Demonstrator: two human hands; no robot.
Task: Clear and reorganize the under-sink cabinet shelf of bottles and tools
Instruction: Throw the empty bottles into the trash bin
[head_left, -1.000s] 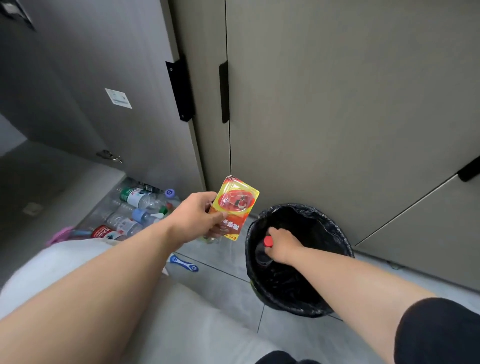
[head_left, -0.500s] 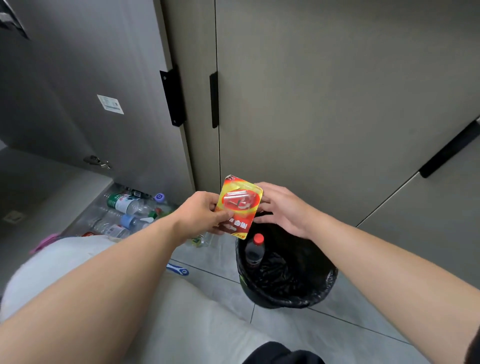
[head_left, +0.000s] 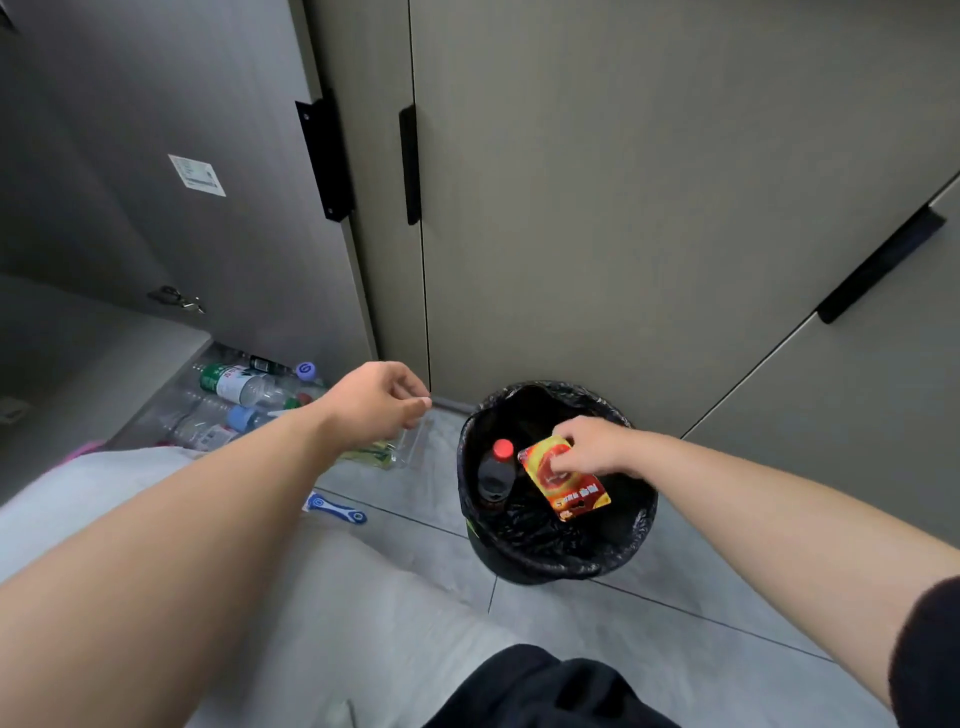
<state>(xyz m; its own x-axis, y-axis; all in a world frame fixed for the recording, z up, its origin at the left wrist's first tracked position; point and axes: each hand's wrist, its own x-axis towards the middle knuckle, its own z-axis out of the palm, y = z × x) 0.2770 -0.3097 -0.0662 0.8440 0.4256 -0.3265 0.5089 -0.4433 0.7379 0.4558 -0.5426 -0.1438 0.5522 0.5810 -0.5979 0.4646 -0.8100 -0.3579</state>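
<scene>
Glossy plastic packet, crinkled glossy bin liner

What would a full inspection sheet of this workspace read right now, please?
Surface: grey tiled floor.
Job's things: plastic bottles lie on their sides on the low cabinet shelf; a dark red-capped bottle stands in the black-lined bin; a red-yellow packet is at the bin's mouth.
Clutter: blue-white tool and clear bottle on the floor.
Grippers: left hand loosely curled, holds nothing; right hand pinches the packet.
Cables: nothing seen.
Surroundings: open cabinet door with a white label; closed doors with black handles.
</scene>
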